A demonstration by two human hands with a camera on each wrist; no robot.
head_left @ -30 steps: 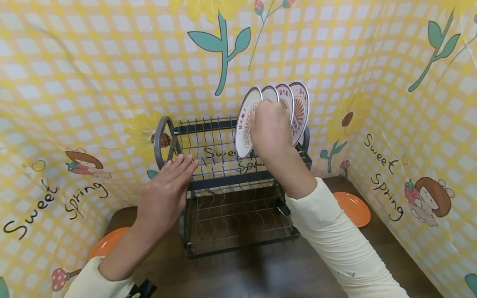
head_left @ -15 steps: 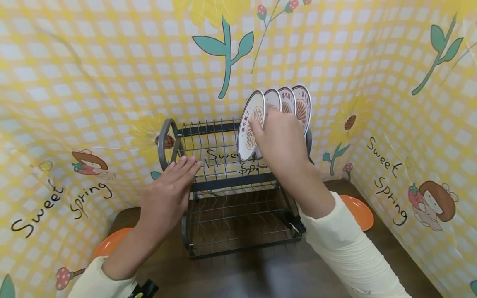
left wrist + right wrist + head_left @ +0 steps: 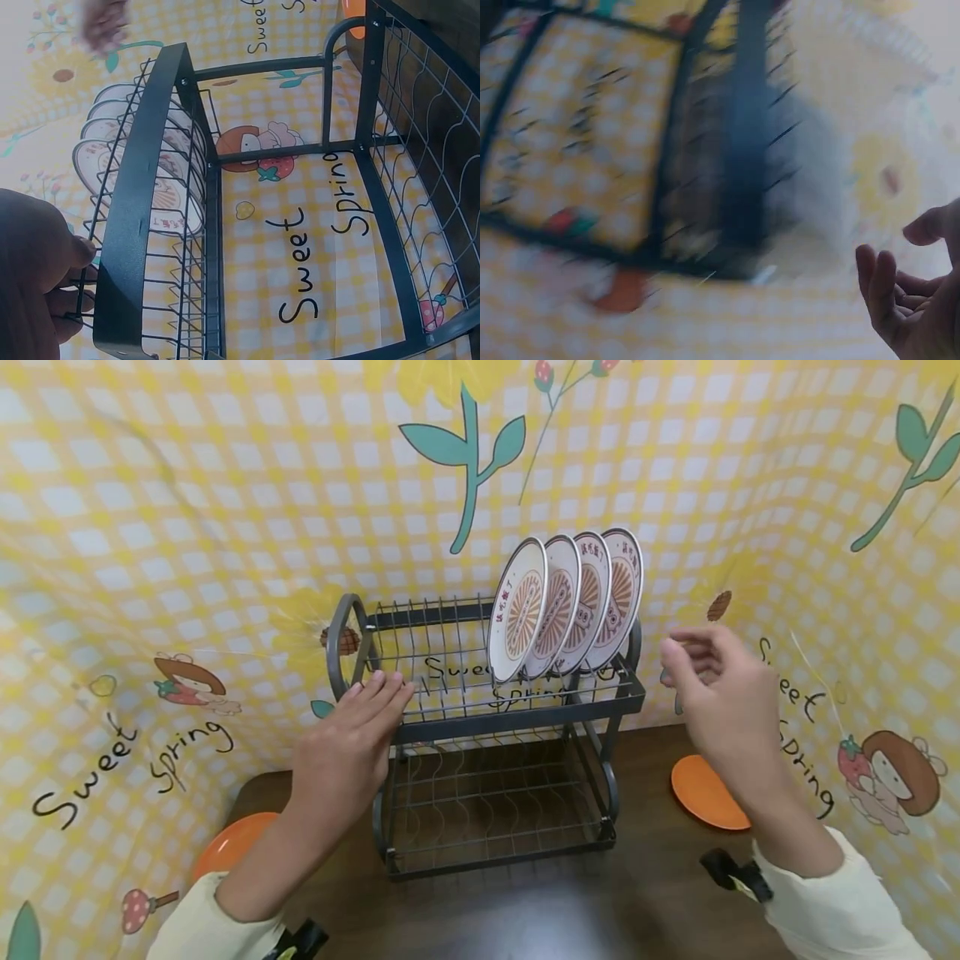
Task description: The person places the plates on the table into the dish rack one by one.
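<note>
Several white plates (image 3: 517, 610) with red-orange patterns stand on edge, side by side, in the right half of the upper tier of a dark wire dish rack (image 3: 480, 723). My left hand (image 3: 341, 743) rests on the upper tier's front left corner with extended fingers; its fingertips touch the wires in the left wrist view. To the right of the rack, apart from it, my right hand (image 3: 731, 710) is raised with nothing in it, its fingers loosely bent. In the right wrist view the thumb (image 3: 928, 226) and fingers stand apart, while the rack behind is blurred.
One orange plate (image 3: 708, 793) lies on the dark brown table (image 3: 510, 918) right of the rack. Another orange plate (image 3: 234, 843) lies at the left, partly behind the left forearm. A yellow checked cloth (image 3: 300, 460) with printed figures rises behind and on both sides.
My right hand has come away from the standing plates and moved right, out past the rack's side. The plates remain upright. My left hand stays on the rack's corner.
</note>
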